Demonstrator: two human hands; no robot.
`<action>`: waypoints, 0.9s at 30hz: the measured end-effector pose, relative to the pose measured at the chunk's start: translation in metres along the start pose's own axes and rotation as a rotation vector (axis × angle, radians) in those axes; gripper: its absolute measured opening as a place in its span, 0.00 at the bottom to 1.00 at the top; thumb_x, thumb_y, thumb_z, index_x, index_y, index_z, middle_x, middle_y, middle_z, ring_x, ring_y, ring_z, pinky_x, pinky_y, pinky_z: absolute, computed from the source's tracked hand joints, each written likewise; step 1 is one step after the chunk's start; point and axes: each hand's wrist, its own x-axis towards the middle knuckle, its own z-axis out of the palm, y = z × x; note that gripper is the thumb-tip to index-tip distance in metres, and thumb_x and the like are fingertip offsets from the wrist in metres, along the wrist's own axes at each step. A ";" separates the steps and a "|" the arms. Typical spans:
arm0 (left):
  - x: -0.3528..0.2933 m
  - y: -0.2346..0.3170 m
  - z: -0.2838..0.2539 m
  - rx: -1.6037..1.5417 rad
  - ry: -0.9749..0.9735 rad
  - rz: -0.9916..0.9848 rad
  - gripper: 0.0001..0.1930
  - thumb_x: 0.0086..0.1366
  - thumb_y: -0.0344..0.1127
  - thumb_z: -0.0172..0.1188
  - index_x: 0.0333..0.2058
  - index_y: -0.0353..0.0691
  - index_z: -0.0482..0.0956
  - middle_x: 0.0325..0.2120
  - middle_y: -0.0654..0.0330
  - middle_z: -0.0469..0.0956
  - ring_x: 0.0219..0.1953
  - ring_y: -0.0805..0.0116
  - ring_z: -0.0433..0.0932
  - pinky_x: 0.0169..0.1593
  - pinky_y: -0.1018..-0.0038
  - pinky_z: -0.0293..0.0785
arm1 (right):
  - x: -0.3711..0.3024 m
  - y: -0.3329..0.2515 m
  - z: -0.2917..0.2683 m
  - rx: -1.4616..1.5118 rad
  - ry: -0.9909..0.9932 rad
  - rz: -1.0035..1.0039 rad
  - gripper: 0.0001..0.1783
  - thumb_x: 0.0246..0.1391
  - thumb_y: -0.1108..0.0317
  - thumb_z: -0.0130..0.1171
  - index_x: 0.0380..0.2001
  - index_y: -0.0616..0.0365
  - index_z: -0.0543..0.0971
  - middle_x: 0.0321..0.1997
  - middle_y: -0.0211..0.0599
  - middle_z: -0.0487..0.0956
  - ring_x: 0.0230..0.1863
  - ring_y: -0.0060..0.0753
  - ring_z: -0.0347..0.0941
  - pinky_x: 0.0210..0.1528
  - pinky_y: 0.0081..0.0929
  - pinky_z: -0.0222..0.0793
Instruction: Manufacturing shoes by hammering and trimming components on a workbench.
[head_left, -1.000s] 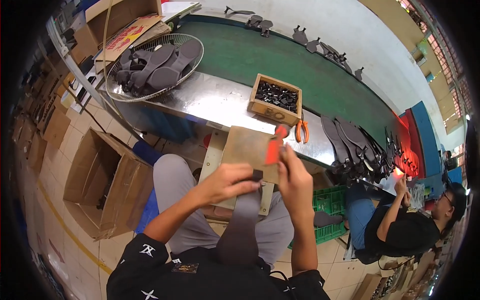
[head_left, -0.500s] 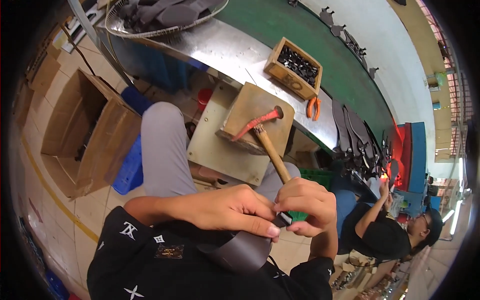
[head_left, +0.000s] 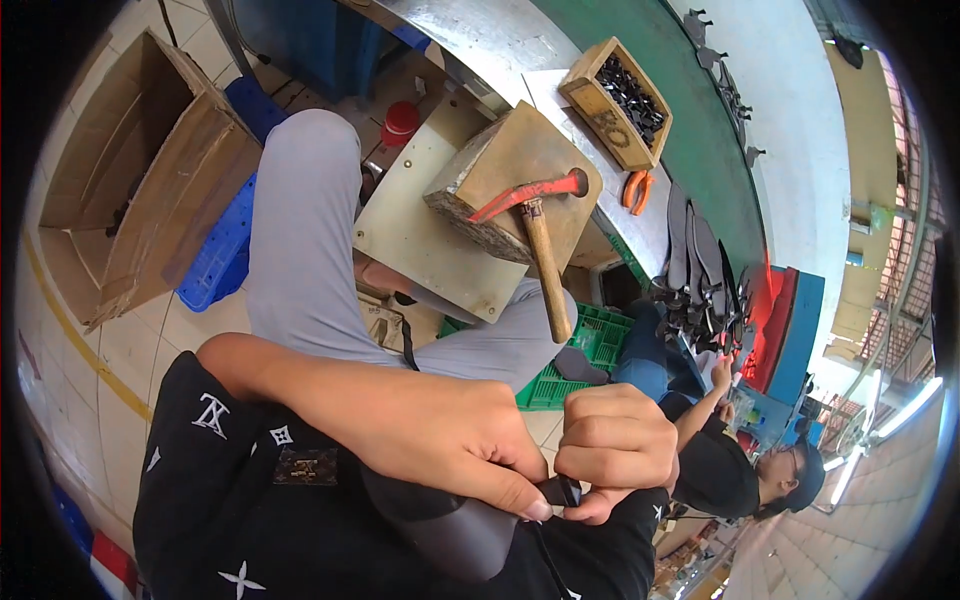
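Note:
A curved, dark grey strap-like piece (head_left: 462,545) lies against my shirt. Its end is gripped between the thumb and closed fingers of my left hand (head_left: 465,440). At that end sits a small glossy black part (head_left: 570,490), pinched by my right hand (head_left: 618,445), whose fingers are curled. My hands meet there, and the fingers partly hide the join. Beyond them, a hammer (head_left: 536,215) with a red head and wooden handle rests on a wooden block (head_left: 530,140), the handle jutting toward me over the edge.
On the metal-edged bench (head_left: 490,35) stand a wooden box (head_left: 605,125) of small black parts, orange-handled pliers (head_left: 638,192) and several dark straps (head_left: 688,240). A cardboard box (head_left: 170,215) and blue crate (head_left: 215,260) are at left. Green crates (head_left: 600,335) and a seated co-worker (head_left: 725,475) are at right.
The view has shifted, and the wire basket at the upper left is out of sight. The hammer's handle end, hidden behind my right hand before, now shows. Both hands keep their hold.

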 end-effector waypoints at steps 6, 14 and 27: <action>-0.005 0.006 -0.007 0.117 0.147 -0.084 0.16 0.70 0.42 0.58 0.33 0.31 0.80 0.21 0.52 0.74 0.22 0.61 0.73 0.27 0.68 0.64 | -0.016 0.018 -0.010 -0.034 -0.002 0.096 0.28 0.52 0.54 0.69 0.42 0.72 0.77 0.33 0.44 0.78 0.29 0.43 0.75 0.29 0.33 0.71; 0.003 0.001 -0.005 0.066 0.159 -0.091 0.16 0.70 0.41 0.59 0.33 0.30 0.80 0.22 0.53 0.75 0.24 0.63 0.74 0.28 0.70 0.65 | -0.025 0.033 0.025 0.154 0.344 0.012 0.28 0.59 0.47 0.62 0.29 0.69 0.78 0.23 0.41 0.76 0.21 0.39 0.72 0.21 0.32 0.67; 0.004 0.001 0.013 0.024 0.112 -0.035 0.18 0.70 0.42 0.58 0.28 0.31 0.76 0.17 0.54 0.69 0.20 0.62 0.68 0.25 0.67 0.62 | -0.011 0.039 0.025 0.268 0.185 -0.252 0.21 0.58 0.60 0.63 0.23 0.71 0.77 0.18 0.40 0.73 0.12 0.31 0.64 0.11 0.23 0.56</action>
